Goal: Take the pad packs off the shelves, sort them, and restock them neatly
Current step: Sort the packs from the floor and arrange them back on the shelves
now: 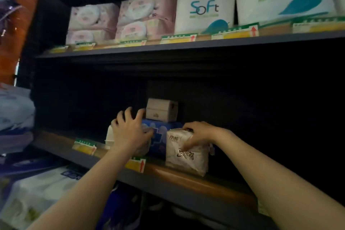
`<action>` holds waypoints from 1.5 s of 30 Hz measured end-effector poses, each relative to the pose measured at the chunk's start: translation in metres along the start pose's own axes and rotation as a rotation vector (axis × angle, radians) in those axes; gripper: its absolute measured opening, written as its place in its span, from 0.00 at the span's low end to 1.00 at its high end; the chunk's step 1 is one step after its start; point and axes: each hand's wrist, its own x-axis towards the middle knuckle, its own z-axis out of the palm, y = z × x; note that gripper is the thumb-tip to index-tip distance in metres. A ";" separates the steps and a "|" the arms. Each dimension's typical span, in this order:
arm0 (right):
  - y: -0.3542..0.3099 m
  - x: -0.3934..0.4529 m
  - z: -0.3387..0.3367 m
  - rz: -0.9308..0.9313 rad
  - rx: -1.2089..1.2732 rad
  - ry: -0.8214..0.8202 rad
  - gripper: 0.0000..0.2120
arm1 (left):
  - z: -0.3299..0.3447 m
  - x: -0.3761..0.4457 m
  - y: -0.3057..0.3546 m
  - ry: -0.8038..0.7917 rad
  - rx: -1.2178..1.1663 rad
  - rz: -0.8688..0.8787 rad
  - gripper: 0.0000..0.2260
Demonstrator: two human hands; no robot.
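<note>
On the dark middle shelf (196,175) a white pad pack (186,157) with dark print stands near the front edge. My right hand (197,133) grips it at its top, thumb down its front. My left hand (128,132) is spread over a pale pack (109,137) to the left, fingers curled over its top and partly hiding it. Between the hands lies a blue pack (160,132). A small white box-shaped pack (161,110) sits on top of the blue one, further back.
The upper shelf (168,46) holds pink packs (119,20) and white "Soft" tissue rolls (205,7). Yellow-green price tags (135,164) line the shelf edges. More white and blue packs (46,188) lie on the lower left. The middle shelf's right side is dark.
</note>
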 end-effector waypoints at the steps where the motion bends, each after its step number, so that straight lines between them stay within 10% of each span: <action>1: 0.001 0.001 0.003 0.027 0.016 0.004 0.28 | 0.003 0.004 -0.007 -0.105 0.015 -0.057 0.34; 8: -0.006 0.012 0.016 0.153 -0.035 0.055 0.32 | 0.003 -0.001 -0.016 -0.179 -0.029 -0.160 0.29; 17: -0.007 -0.015 0.017 0.282 -0.016 0.163 0.33 | -0.064 -0.064 0.008 0.516 -0.763 0.016 0.23; 24: -0.024 -0.139 0.021 0.045 0.189 0.945 0.35 | -0.080 -0.172 -0.034 -0.027 -1.278 -0.111 0.09; 30: -0.024 -0.285 0.110 0.063 0.361 0.521 0.29 | -0.067 -0.272 -0.067 -0.832 -1.185 -0.259 0.18; 38: 0.000 -0.348 0.264 0.268 0.195 -0.027 0.30 | 0.046 -0.426 -0.077 -1.496 -0.766 -0.830 0.23; 41: 0.013 -0.358 0.300 0.327 0.124 -0.100 0.31 | 0.072 -0.452 -0.067 -1.584 -0.685 -0.896 0.27; 45: 0.024 -0.359 0.320 0.434 0.248 -0.081 0.30 | 0.082 -0.459 -0.057 -1.307 -0.900 -1.086 0.22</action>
